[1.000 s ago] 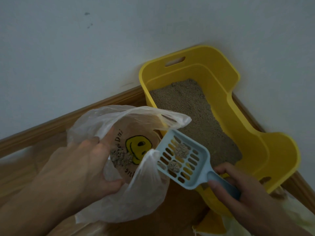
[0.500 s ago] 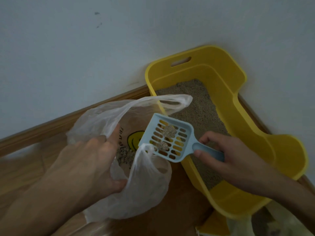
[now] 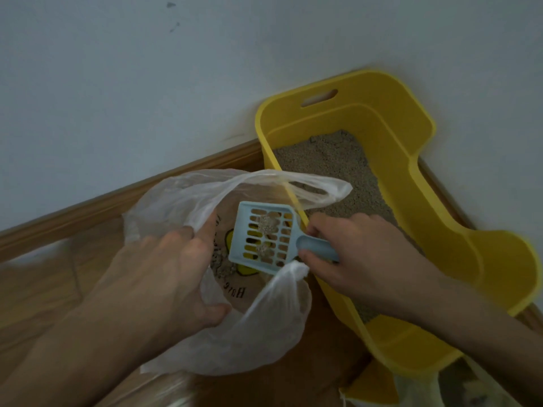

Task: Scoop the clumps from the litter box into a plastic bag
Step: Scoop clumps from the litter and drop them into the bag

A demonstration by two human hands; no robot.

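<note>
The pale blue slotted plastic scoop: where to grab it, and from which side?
Grip the blue scoop by its handle from the yellow litter box side, as the right hand does; its slotted head carries clumps over the clear plastic bag's mouth.

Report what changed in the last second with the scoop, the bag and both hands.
The right hand swung the blue scoop leftward, from beside the litter box to over the open mouth of the plastic bag. Two clumps still lie on the scoop, not yet tipped out. Nothing was taken hold of or let go. The left hand still holds the bag open; the box stays put.
</note>
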